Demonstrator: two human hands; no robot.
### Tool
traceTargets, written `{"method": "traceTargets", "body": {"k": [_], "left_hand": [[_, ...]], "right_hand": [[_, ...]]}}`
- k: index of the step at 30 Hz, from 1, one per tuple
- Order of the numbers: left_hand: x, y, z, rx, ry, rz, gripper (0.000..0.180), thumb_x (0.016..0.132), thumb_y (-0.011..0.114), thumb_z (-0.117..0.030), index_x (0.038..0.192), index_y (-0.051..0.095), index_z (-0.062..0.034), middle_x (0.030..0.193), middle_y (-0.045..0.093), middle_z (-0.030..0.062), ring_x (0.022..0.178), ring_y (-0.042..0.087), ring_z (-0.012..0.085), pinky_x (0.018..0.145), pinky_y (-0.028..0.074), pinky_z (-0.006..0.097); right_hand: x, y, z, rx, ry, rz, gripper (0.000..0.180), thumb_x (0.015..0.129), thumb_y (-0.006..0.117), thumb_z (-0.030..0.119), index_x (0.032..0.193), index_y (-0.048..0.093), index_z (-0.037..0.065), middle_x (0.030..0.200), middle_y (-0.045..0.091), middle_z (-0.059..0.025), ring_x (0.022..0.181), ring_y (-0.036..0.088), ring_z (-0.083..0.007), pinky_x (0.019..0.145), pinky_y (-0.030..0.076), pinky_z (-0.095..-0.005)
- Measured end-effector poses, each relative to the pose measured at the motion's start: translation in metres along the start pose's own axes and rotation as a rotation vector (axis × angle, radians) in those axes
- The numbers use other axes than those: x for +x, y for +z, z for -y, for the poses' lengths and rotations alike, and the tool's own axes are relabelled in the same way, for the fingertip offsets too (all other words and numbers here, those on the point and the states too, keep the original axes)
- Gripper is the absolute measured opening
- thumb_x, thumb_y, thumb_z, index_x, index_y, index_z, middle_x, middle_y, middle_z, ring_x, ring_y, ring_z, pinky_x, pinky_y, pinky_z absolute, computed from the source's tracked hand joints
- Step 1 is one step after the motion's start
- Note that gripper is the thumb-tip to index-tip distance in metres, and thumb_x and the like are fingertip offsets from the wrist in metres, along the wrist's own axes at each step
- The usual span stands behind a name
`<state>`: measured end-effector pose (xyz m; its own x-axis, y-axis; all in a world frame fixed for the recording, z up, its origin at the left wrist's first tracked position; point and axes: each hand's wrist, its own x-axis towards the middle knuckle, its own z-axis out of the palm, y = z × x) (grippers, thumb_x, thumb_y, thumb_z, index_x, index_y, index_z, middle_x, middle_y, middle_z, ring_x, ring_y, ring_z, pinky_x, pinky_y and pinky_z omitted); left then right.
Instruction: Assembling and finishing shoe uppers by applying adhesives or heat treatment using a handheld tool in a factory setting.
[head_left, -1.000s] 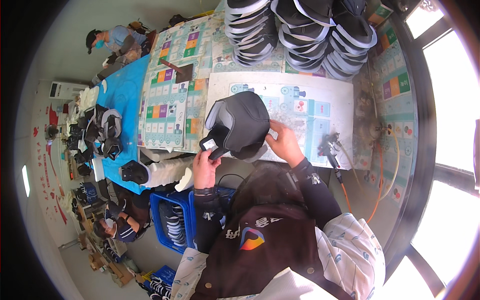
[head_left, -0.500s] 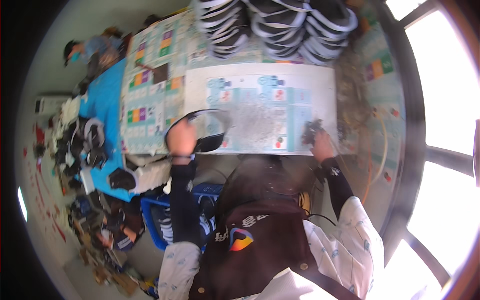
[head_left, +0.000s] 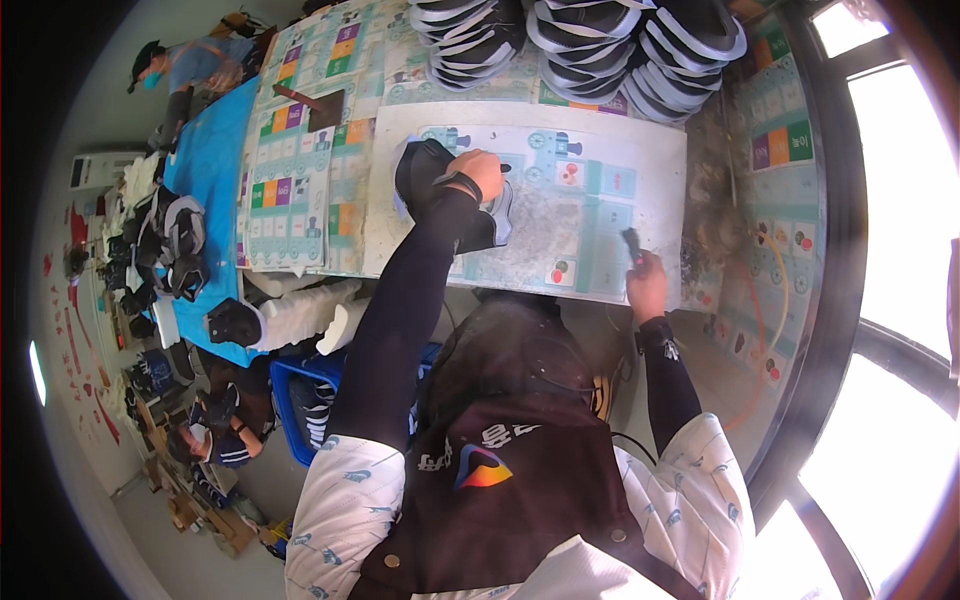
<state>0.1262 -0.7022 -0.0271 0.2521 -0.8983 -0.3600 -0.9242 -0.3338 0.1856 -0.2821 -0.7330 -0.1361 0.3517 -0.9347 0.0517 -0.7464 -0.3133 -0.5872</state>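
In the head view, the left grip (head_left: 478, 177) and the upper (head_left: 421, 175) are showing farther up over the white board (head_left: 388, 245) than half a second ago, when they were showing by its lower left corner. The right grip (head_left: 648, 285), on the upper a second ago, is now holding the gun (head_left: 631, 243).

The left grip is clasping the black and grey upper at the left middle of the board; whether the upper is touching the board, I cannot tell. The right grip is closing round the gun over the board's lower right, its fingers blurring slightly.

The board is lying on the table (head_left: 400, 87), and stacks (head_left: 585, 50) of uppers are standing along the top of the frame. A brown scraper (head_left: 326, 110) is lying at upper left. Farther left, a blue sheet (head_left: 215, 140) is carrying dark pieces (head_left: 165, 245). A blue crate (head_left: 288, 405) is standing below the table. Two co-workers are showing, one (head_left: 205, 65) at upper left, another (head_left: 225, 442) at lower left.
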Motion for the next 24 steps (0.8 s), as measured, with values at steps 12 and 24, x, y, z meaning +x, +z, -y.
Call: {"method": "traceTargets", "body": {"k": [12, 24], "left_hand": [[0.051, 0.015, -0.013, 0.021, -0.020, 0.109, 0.036, 0.093, 0.067, -0.032, 0.101, 0.079, 0.0012, 0.106, 0.075, 0.0256, 0.105, 0.072, 0.0428, 0.096, 0.056, 0.051], [0.048, 0.019, -0.008, 0.010, 0.016, 0.106, 0.037, 0.092, 0.067, -0.033, 0.101, 0.078, 0.0009, 0.107, 0.075, 0.0260, 0.106, 0.071, 0.0421, 0.097, 0.056, 0.050]], "right_hand": [[0.040, 0.003, 0.156, 0.353, -0.209, 0.558, 0.023, 0.083, 0.060, 0.009, 0.106, 0.064, 0.004, 0.085, 0.069, -0.0261, 0.085, 0.066, -0.0497, 0.075, 0.050, -0.0573], [0.030, 0.009, 0.160, 0.257, -0.234, 0.543, 0.023, 0.082, 0.063, 0.010, 0.104, 0.063, 0.003, 0.080, 0.069, -0.0255, 0.079, 0.067, -0.0484, 0.074, 0.053, -0.0573]]}}
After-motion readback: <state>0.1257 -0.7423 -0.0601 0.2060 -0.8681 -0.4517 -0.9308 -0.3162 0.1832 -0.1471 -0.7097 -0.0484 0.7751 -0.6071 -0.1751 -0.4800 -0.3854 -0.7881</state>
